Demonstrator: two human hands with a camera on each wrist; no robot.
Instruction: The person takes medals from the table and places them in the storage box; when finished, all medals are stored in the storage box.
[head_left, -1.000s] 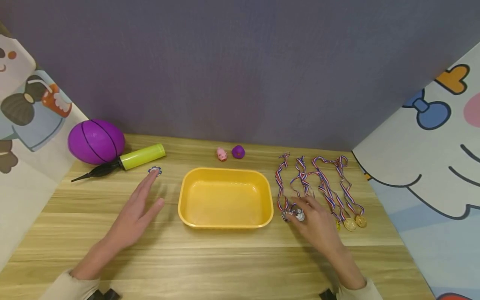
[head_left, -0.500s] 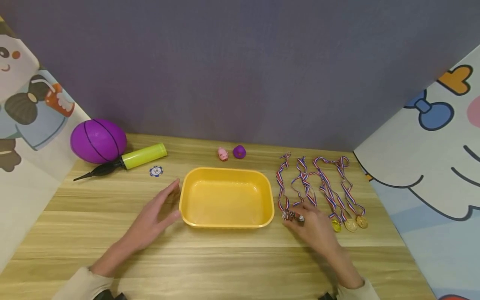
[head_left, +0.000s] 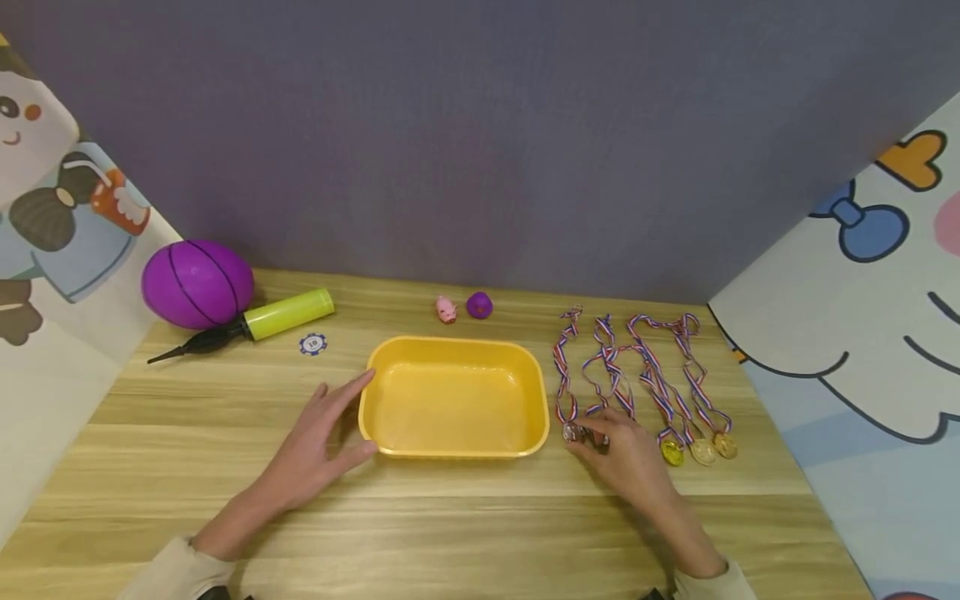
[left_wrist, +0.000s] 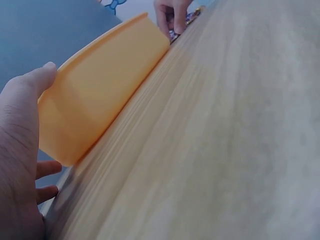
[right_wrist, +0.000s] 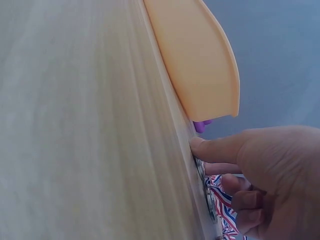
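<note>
The yellow plastic tray [head_left: 453, 408] sits on the wood-grain desk [head_left: 465, 533]. At its left end, the left hand [head_left: 311, 454] has its fingers spread apart, the thumb touching the rim. Just right of the tray, the right hand [head_left: 630, 458] has thumb and index finger at the silver medals [head_left: 573, 432]; whether they pinch one, I cannot tell. Farther right of the tray lie gold medals [head_left: 703, 452] on striped ribbons [head_left: 656, 383]. Behind it stands a pink toy pig [head_left: 446, 310]; beyond its left end lies a poker chip [head_left: 313, 344].
</note>
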